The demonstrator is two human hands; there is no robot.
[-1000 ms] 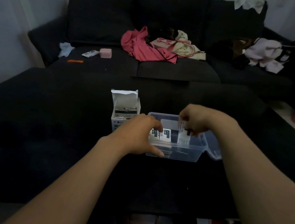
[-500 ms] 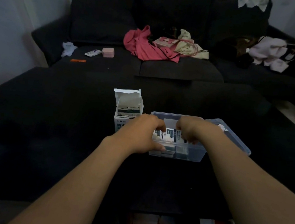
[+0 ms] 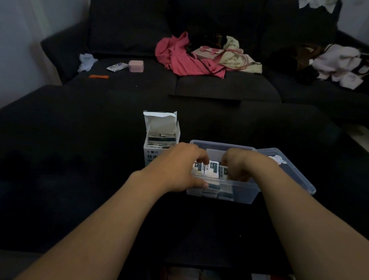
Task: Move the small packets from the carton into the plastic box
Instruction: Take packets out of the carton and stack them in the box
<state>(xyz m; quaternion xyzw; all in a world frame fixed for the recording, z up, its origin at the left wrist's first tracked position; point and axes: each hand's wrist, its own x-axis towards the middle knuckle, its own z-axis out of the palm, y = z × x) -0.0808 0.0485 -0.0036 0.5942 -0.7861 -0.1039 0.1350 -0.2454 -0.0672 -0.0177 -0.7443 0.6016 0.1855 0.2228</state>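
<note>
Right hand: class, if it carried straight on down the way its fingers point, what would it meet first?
Probably the packets standing in the plastic box; the right hand already reaches among them, though contact is unclear.

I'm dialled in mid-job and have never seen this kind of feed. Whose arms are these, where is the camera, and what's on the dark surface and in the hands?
No machine here: a person works bare-handed, and the one camera sits on their head, looking forward and down. On the dark surface stand an open carton with packets left inside, and to its right a clear plastic box, its lid beside it. Both hands are in the box: the left hand and right hand pinch the small packets standing there. Behind is a sofa with clothes.
</note>
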